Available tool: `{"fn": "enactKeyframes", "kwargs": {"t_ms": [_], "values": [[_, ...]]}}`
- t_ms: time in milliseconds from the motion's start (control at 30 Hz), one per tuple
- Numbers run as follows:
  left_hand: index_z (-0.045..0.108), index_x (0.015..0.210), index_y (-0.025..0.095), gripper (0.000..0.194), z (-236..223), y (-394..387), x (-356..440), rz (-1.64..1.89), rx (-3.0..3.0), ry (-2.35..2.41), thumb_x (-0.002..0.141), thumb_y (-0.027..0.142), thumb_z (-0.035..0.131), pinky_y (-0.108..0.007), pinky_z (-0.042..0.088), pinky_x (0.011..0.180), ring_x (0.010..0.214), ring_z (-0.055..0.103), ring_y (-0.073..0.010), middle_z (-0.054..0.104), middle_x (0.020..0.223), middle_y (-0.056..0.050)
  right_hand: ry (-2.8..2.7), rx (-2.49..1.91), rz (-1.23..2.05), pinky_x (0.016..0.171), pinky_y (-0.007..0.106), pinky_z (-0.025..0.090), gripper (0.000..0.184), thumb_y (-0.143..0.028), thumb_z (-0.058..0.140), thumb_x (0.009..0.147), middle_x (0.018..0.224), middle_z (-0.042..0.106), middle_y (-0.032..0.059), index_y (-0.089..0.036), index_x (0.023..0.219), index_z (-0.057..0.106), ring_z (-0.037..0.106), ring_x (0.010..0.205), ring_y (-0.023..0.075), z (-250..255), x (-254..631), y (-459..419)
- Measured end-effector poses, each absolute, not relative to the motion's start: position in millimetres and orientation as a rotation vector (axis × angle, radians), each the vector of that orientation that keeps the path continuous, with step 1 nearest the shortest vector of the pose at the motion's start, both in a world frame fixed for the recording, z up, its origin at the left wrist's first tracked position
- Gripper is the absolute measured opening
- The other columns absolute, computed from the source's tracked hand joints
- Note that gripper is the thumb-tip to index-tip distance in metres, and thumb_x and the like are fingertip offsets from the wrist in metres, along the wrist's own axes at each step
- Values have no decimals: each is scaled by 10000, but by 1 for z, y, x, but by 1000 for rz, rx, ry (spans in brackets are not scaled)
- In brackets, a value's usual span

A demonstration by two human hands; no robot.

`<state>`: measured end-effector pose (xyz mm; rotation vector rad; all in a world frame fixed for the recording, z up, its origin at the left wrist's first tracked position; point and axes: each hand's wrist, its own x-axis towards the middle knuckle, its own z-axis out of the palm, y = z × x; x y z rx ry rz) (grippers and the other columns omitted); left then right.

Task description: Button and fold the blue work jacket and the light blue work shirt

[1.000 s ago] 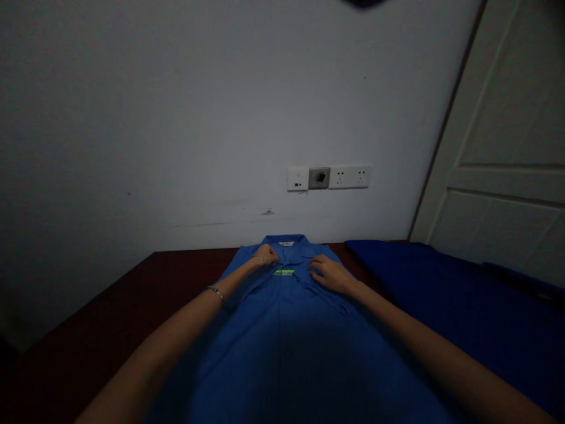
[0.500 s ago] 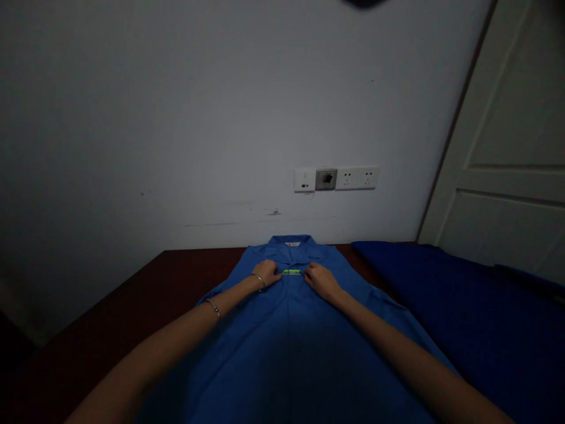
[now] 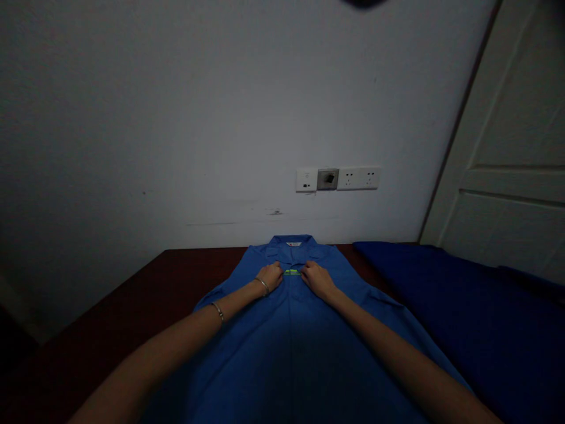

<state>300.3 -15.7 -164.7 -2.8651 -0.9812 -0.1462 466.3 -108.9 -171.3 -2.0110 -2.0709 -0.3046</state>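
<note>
A blue work shirt (image 3: 293, 347) lies spread out with its collar toward the wall and a white label (image 3: 293, 244) inside the neck. My left hand (image 3: 270, 277), with two bracelets on its wrist and forearm, is closed at the chest, left of the front seam. Across the seam, my right hand (image 3: 316, 280) is closed on the other side of the chest. Both seem to pinch the shirt's fabric, though the fingertips are partly hidden. A short yellow-green strip (image 3: 292, 272) shows between the two hands.
The shirt rests on a dark reddish-brown table (image 3: 176, 277) against a pale wall (image 3: 198, 118). Wall sockets (image 3: 338, 179) sit above the collar. Darker blue cloth (image 3: 441, 300) covers the table's right side, beside a panelled door (image 3: 507, 176).
My hands have come slightly closer together, so less of the yellow-green strip shows between them. The shirt lies where it was.
</note>
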Motion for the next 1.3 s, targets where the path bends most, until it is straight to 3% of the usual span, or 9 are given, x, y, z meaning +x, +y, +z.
{"fn": "enactKeyframes", "kwargs": {"t_ms": [267,533,767,900,1133,1300], "values": [[632,922,144,266,-169,-16,300,-145,-2869,-941,840,182,381,-284,465,748,832,605,-190,551,1007,-100,-2077,-1977,-291,791,278,430,297,-259,378,882,993,583,122,-147,888,653,525,950,210,-171,464,-108],[630,1001,158,280,-164,-14,292,-326,-3078,-929,777,175,463,-274,439,830,889,571,-174,582,985,-75,-2104,-1869,-340,857,314,398,353,-317,330,909,1000,586,109,-158,1040,617,513,954,211,-163,480,-134],[638,982,142,290,-161,-6,264,-577,-3064,-1034,760,125,452,-244,429,837,898,558,-152,590,991,-68,-1921,-2068,-317,943,338,367,380,-300,357,894,1186,541,163,-105,1122,589,497,1090,243,-157,532,-165],[638,967,150,283,-150,-11,231,-545,-3020,-1028,751,106,461,-253,404,890,952,541,-155,580,1000,-63,-2009,-1975,-323,977,361,360,356,-273,400,867,1235,511,164,-112,1115,599,478,1135,249,-155,547,-209],[592,1051,181,312,-120,-99,144,-237,-3073,-609,787,151,430,-297,375,923,1009,492,-181,549,1074,-75,-2197,-1820,-74,1027,396,341,394,-302,400,861,1344,440,53,-250,1230,526,417,1219,220,-145,525,-341],[495,1238,254,415,-113,-186,73,11,-3196,-213,833,243,408,-313,301,1001,1163,427,-217,492,1274,-76,-2149,-1801,145,1046,413,335,435,-375,422,859,1398,366,-14,-363,1293,434,379,1249,223,-157,493,-435]]}}
